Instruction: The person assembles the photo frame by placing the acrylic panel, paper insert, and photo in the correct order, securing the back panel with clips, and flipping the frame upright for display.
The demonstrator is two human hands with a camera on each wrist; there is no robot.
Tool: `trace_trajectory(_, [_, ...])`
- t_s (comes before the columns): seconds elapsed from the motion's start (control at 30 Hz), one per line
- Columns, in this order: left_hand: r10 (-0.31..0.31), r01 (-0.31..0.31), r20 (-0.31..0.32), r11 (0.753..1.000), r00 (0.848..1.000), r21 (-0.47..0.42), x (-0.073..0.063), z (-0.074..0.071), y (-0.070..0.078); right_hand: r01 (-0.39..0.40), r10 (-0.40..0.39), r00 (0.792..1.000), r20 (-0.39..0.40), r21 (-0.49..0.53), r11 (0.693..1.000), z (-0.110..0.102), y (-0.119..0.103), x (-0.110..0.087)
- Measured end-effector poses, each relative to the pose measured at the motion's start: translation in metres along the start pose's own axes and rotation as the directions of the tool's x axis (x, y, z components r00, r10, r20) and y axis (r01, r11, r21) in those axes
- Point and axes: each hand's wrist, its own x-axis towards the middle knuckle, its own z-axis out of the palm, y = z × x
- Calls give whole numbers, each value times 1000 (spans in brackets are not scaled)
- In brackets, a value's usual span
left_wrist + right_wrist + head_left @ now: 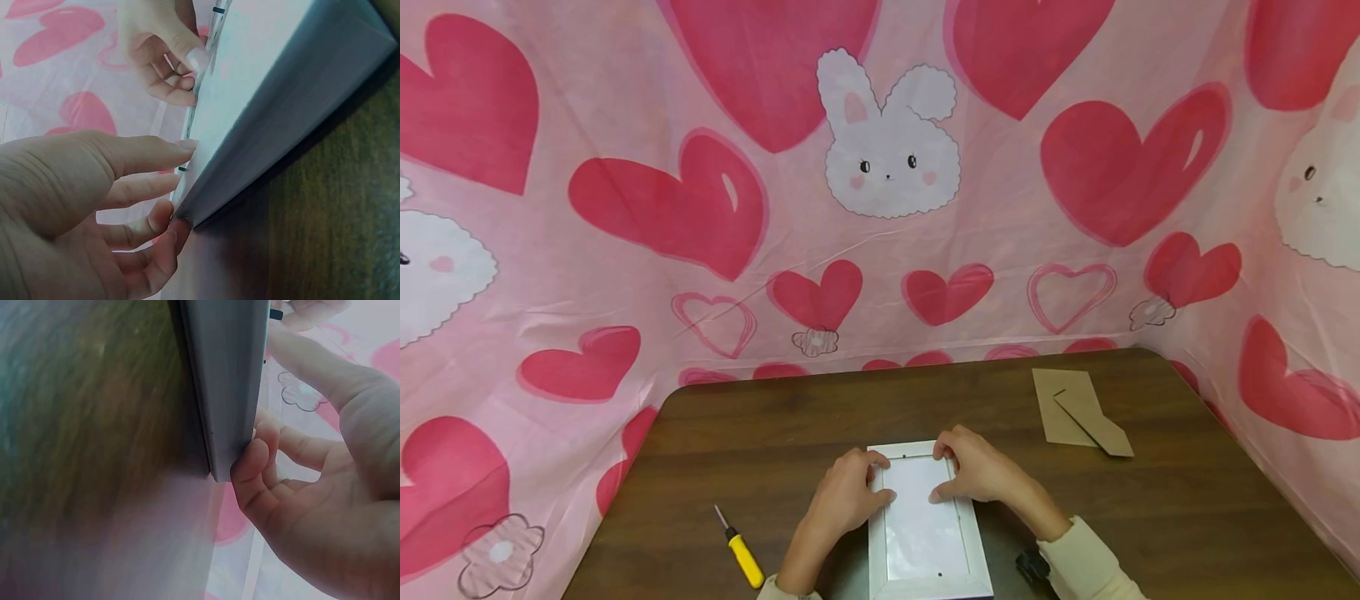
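A white picture frame [877, 554] lies back side up at the table's front edge. Inside its rim is a glossy white sheet [919, 537], and small dark tabs stick out along the rim. My left hand [844, 492] grips the far left part of the frame, thumb over the sheet's edge. Opposite it, my right hand [981, 468] grips the far right part, thumb also reaching inward over the sheet. In the left wrist view, curled fingertips [164, 215] meet the frame's corner [269, 119]. The right wrist view has curled fingers [253, 464] against the frame's outer side [232, 381].
A screwdriver [745, 560] with a yellow handle lies on the brown table [737, 450], left of the frame. At the back right, a brown cardboard strip [1101, 429] overlaps a flat brown board [1052, 417]. A pink heart-patterned cloth [880, 246] hangs around the table.
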Motion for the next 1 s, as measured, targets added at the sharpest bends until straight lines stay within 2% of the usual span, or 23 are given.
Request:
trace_trajectory(0.13, [-6, 6, 15, 1000, 1000, -14, 0, 0, 0, 8, -8, 1000, 18, 13, 1000, -1, 2, -1])
trace_trajectory(0.57, [10, -10, 2, 999, 1000, -33, -2, 2, -1, 7, -8, 1000, 15, 60, 998, 2, 5, -4])
trace_trajectory(0.73, [-13, 13, 9, 1000, 1000, 26, 0, 0, 4, 41, -43, 999, 21, 75, 996, -1, 9, -3])
trace_trajectory(1.0, [-5, 9, -36, 993, 999, 114, 2, -6, 14, 121, -123, 992, 7, 152, 981, -8, 16, -2])
